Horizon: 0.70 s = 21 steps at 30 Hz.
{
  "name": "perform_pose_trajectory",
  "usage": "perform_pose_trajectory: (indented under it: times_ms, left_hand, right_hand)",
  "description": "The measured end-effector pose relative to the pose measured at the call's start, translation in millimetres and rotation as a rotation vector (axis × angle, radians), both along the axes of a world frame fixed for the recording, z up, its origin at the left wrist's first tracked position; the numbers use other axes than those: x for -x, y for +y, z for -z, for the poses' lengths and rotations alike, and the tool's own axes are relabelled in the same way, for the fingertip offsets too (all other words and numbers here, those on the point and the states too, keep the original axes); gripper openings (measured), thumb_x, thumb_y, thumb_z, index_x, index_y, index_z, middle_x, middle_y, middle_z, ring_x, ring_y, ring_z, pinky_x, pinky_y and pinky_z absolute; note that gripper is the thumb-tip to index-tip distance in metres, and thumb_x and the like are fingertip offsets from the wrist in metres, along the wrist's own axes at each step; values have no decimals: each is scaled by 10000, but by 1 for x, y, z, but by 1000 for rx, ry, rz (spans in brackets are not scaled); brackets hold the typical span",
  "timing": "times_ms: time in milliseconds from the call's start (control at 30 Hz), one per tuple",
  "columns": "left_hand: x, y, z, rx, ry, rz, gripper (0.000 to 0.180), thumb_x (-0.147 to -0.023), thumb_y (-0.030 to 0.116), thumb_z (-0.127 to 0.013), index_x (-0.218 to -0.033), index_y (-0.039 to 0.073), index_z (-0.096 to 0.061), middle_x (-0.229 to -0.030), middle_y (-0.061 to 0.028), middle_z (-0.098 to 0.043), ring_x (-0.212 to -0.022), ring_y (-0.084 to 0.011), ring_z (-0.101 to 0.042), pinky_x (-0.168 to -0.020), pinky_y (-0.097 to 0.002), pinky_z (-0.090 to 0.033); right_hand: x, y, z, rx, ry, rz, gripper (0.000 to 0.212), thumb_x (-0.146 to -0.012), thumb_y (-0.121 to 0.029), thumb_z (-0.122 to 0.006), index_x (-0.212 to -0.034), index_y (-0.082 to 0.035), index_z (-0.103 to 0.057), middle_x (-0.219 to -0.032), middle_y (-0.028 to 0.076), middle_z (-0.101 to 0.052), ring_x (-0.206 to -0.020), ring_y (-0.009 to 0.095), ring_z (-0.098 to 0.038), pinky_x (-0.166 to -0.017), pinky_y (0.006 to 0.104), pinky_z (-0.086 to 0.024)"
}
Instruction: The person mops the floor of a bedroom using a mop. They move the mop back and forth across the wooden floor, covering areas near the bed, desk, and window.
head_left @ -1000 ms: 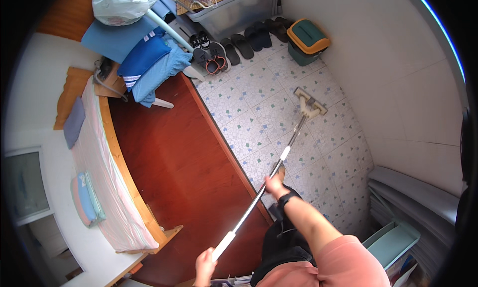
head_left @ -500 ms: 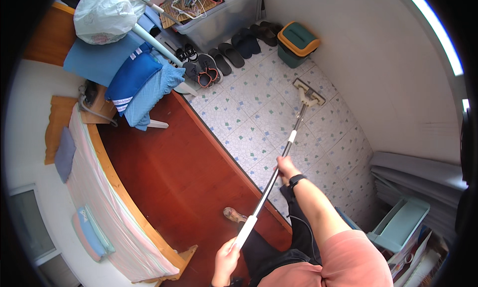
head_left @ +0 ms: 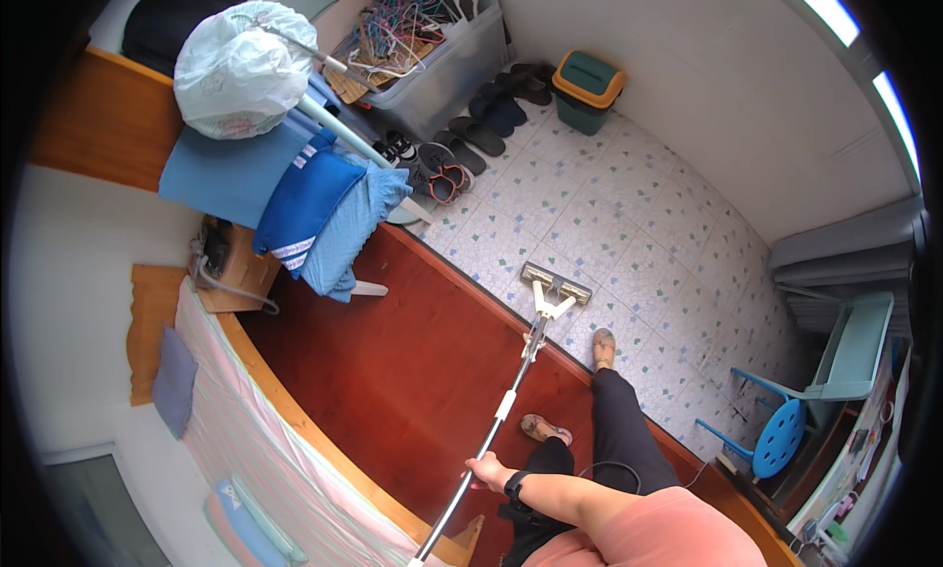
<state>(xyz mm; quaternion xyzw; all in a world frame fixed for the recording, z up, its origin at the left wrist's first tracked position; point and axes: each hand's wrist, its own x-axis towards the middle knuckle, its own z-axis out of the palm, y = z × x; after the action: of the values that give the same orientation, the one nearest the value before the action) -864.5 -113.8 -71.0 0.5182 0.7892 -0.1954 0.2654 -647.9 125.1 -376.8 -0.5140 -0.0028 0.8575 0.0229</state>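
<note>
My right hand (head_left: pixel 483 472) is closed around the metal pole of a mop (head_left: pixel 505 406). The mop has a flat rectangular head (head_left: pixel 556 284) with a cream-white bracket. Its head rests on the patterned tile floor (head_left: pixel 580 213), just beyond the raised edge of the red wooden floor (head_left: pixel 413 341). From there the pole slants down to the left, and its white handle part leaves the picture at the bottom edge. My left hand is out of the picture.
Several shoes and slippers (head_left: pixel 478 135) line the tiles beside a clear storage box (head_left: pixel 432 85) of hangers. A green-and-orange bin (head_left: pixel 586 90) stands by the wall. A chair with blue cushions (head_left: pixel 309 208) is at left, a bed (head_left: pixel 295 439) below it, a blue stool (head_left: pixel 778 437) at right.
The mop head has come back across the tiles, toward me and leftward. My right hand has moved down and left with the pole. My left hand has left the picture; one foot now shows on the tiles.
</note>
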Motion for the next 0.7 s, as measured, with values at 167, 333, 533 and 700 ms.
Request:
perform_pose_trajectory:
  times_ms: [167, 333, 533, 700]
  left_hand:
    - [0, 132, 65, -7, -192, -415, 265, -853, 89, -514, -1101, 27, -586, -759, -155, -593, -650, -316, -570, -574, -406, -473]
    - [-104, 315, 123, -45, -725, -771, 275, -982, 192, -456, -1134, 4, -587, -651, 27, -507, -457, -49, -388, -407, -196, -299]
    - [-290, 544, 216, 81, -1229, -663, 325, -963, 192, -509, -1228, 10, -555, -728, 53, -516, -567, -32, -431, -508, -215, -376]
    - [-284, 582, 203, 49, -1339, -639, 358, -961, 174, -496, -1274, 0, -509, -678, 56, -450, -544, -33, -396, -503, -187, -347]
  right_hand:
    - [-27, 94, 36, -148, -215, 203, 207, -895, -148, -530, -974, 43, -512, -779, 108, -669, -485, 167, -563, -403, 272, -457]
    - [-120, 247, 76, -327, -473, 580, 191, -893, -148, -546, -994, -9, -462, -715, 86, -606, -605, 191, -592, -526, 328, -486]
    - [-290, 441, 64, -468, -636, 425, 209, -911, -191, -499, -1058, -78, -404, -783, 65, -601, -652, 217, -658, -508, 372, -540]
    - [-307, 497, 70, -443, -647, 241, 334, -871, -159, -483, -1090, 78, -399, -736, 142, -647, -554, 254, -646, -506, 394, -546]
